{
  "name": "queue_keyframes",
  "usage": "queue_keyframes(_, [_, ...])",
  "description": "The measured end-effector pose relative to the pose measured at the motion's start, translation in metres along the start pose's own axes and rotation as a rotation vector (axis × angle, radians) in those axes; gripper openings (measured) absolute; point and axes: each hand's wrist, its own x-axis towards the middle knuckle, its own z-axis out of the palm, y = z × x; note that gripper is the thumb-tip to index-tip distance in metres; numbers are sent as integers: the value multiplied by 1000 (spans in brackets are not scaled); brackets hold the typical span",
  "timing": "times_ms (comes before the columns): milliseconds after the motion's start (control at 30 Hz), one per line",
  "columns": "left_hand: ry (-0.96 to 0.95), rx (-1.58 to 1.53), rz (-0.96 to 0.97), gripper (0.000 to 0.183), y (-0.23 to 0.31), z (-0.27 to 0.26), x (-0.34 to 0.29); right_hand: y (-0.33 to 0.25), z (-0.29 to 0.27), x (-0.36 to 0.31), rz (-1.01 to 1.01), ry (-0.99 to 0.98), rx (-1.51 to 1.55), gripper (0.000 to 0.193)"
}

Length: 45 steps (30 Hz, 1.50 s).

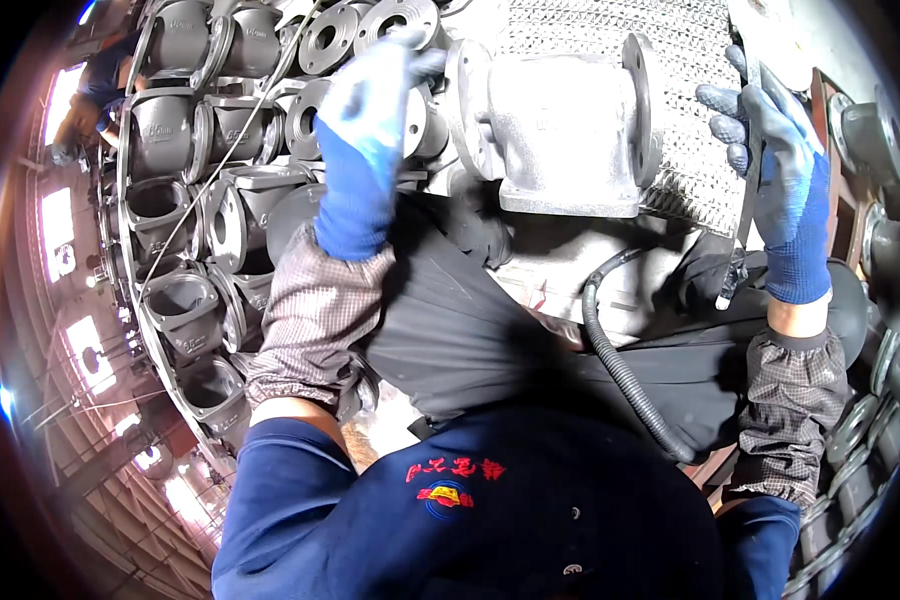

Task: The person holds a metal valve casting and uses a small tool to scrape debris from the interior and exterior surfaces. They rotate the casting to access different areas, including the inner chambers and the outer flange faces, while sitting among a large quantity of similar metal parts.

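A grey cast-metal valve body lies in front of me, with a round flange at each end and a square flange facing me. My left hand, in a blue and white glove, is raised just left of its left flange; motion smears the fingers, and I cannot tell if they touch it. To the right of the casting, my gloved right hand grips a long, flat metal bar that points down toward my leg. The bar's exact kind is unclear.
Rows of similar castings fill the left side, with a thin cord across them. A textured metallic surface extends behind the valve body. A ribbed black hose curves over my lap. More flanged castings stand at right. Another person is far left.
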Motion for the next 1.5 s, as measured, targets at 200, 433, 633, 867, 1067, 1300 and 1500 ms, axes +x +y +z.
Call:
queue_keyframes(200, [-60, -929, -776, 56, -75, 20, -26, -4, 15, -1, -29, 79, -40, 40])
queue_keyframes(433, [-52, -1329, -834, 55, -49, 59, 2, -4, 11, -5, -123, 37, -179, 39])
queue_keyframes(633, [38, -1047, -904, 43, -19, 73, 9, -16, -6, -7, 2, 73, 2, 42])
queue_keyframes(867, [-75, -554, -253, 67, 28, 103, 28, -18, -39, -9, -63, 63, 153, 40])
queue_keyframes(1067, [-188, 8, 48, 51, 80, 111, 44, -20, -49, -23, -130, 205, 151, 39])
queue_keyframes(1300, [-536, 222, 371, 68, 97, 109, 47, -9, -60, -25, -57, 219, 155, 39])
queue_keyframes(1500, [-832, 160, 715, 66, 90, 114, 21, -7, -63, -27, 39, 208, 145, 36])
